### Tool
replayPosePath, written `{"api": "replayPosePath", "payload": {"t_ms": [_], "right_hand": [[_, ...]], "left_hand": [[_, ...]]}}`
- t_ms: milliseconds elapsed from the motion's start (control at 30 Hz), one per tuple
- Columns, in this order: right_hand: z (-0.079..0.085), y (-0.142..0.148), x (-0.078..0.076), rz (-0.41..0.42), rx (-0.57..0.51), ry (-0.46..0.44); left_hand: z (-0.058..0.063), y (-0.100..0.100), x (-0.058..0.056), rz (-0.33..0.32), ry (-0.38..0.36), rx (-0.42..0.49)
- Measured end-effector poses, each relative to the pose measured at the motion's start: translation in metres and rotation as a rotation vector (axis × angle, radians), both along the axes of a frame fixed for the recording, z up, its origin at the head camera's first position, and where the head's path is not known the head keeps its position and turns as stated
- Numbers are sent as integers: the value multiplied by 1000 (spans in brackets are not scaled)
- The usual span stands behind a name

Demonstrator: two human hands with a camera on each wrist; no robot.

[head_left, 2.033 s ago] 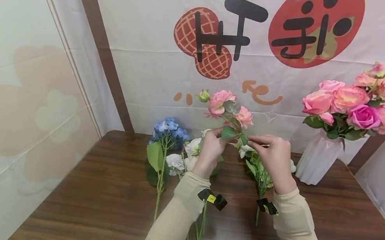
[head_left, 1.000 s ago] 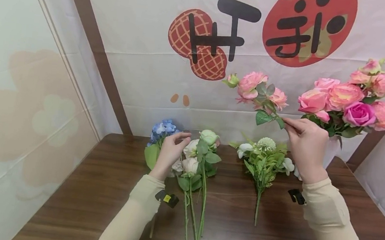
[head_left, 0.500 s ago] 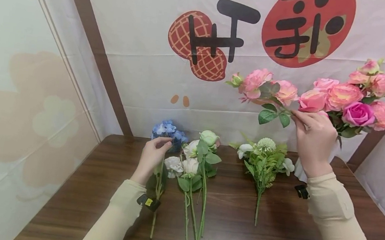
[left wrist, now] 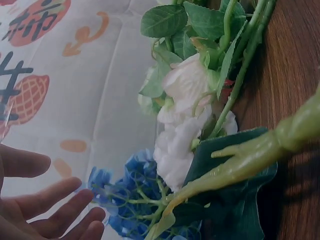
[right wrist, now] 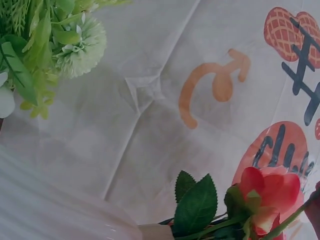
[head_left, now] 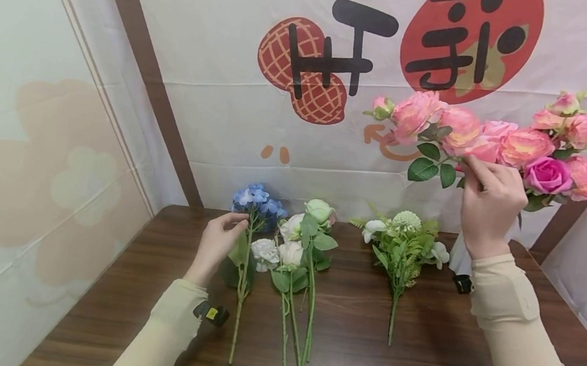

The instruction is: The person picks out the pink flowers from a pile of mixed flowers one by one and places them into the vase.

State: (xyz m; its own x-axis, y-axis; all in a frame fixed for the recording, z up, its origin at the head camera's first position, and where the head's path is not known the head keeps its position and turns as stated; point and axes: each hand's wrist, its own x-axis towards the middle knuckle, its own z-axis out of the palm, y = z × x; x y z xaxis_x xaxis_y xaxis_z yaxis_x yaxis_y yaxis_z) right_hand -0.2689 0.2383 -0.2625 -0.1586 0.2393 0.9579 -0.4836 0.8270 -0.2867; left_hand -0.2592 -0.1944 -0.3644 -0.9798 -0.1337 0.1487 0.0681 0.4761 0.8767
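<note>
My right hand (head_left: 492,207) pinches the stem of a pink artificial flower spray (head_left: 419,115), which has two blooms, a green-pink bud and dark leaves. The spray leans left, its right bloom overlapping the pink roses (head_left: 525,148) in the vase. Behind my right wrist, the white vase (head_left: 460,257) is mostly hidden; its pale ribbed side (right wrist: 60,200) shows in the right wrist view. My left hand (head_left: 217,243), fingers loosely apart and holding nothing, hovers beside the blue hydrangea (head_left: 256,200). In the left wrist view, its fingers (left wrist: 60,205) are near the blue petals.
On the brown wooden table (head_left: 350,356) lie white roses (head_left: 291,251) with long stems pointing frontward. A green and white bunch (head_left: 402,242) lies between them and the vase. A printed cloth (head_left: 214,121) hangs behind the table's back edge.
Both hands were at the pink spray; the left let go and moved left and down to beside the hydrangea. My right hand carried the spray right and upward, in front of the vase.
</note>
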Motion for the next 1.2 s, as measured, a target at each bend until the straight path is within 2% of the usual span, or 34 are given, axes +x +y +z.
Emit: {"api": "replayPosePath", "payload": {"t_ms": [367,667,867,1100,1200], "right_hand": [[-1,11,-8,-37,-69,13],[9,32,-1,-65,-145,36],[16,45,3,-9,-227,45],[22,46,3,97,-230,35],[23,46,2,106,-217,26]], "left_hand": [[2,-3,1,10,19,-16],[-1,-14,4,26,-13,-29],[0,-17,3,21,-5,-36],[0,-18,2,28,4,-48],[1,-18,2,28,8,-47]]}}
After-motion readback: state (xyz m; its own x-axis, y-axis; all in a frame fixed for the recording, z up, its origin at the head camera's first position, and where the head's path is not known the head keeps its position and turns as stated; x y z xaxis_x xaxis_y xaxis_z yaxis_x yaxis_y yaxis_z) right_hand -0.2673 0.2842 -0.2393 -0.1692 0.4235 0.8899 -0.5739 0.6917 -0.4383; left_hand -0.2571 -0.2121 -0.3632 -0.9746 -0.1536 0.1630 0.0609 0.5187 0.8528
